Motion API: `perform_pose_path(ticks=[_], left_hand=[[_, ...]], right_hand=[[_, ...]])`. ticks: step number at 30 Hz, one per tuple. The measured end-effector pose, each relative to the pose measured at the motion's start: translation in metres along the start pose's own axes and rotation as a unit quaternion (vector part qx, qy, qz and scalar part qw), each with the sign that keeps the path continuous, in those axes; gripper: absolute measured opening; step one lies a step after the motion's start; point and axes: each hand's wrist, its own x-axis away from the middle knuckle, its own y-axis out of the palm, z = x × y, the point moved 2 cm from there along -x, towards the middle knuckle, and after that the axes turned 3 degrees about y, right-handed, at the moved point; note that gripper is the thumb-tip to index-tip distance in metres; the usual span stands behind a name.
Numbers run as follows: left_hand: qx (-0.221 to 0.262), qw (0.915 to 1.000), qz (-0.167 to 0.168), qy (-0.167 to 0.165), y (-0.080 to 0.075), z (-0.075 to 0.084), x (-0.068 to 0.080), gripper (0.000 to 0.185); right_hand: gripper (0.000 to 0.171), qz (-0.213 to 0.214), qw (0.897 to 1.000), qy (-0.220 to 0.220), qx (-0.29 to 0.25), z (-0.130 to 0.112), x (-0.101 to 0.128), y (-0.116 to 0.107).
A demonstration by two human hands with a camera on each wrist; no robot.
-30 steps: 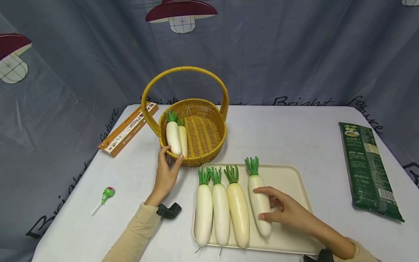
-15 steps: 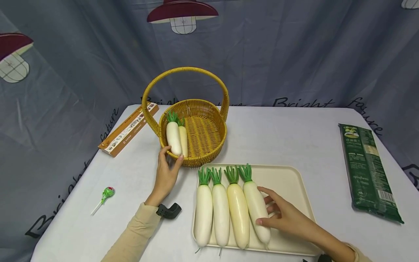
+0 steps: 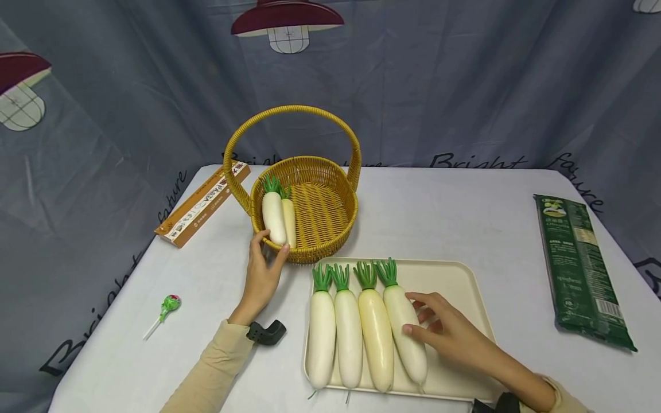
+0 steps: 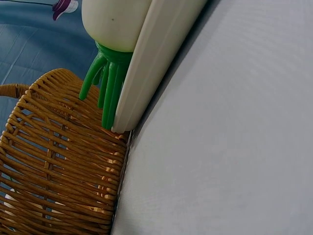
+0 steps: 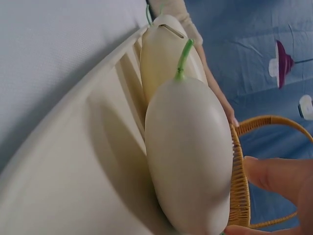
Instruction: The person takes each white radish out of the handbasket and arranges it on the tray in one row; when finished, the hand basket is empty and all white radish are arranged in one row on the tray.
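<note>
My left hand touches the near left rim of the yellow wicker basket, thumb and forefinger spread along it. One white radish and a slimmer cream one lie inside. On the beige tray, several green-topped radishes lie side by side. Around the rightmost white radish rests my right hand, its fingers loosely bent. In the right wrist view the thumb stands off that radish. The left wrist view has the basket's side but no fingers.
A brown pasta box lies left of the basket. Nearer the front left is a green lollipop. A green spaghetti packet lies on the right of the white table. Grey printed curtain hangs behind.
The rightmost radish has shifted left against the cream one, moved by my right hand. Since then the right thumb has slid slightly up along it. The left hand stays at the basket rim.
</note>
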Motion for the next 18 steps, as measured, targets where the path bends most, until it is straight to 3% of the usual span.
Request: perform_pose_path(ticks=[7, 18], left_hand=[[0.001, 1.0000, 0.002, 0.001, 0.000, 0.000, 0.000, 0.059], [0.001, 1.0000, 0.002, 0.000, 0.001, 0.000, 0.000, 0.059]], right_hand=[[0.043, -0.011, 1.000, 0.024, -0.004, 0.000, -0.012, -0.006], [0.036, -0.008, 0.997, 0.007, -0.073, 0.001, -0.043, -0.020]])
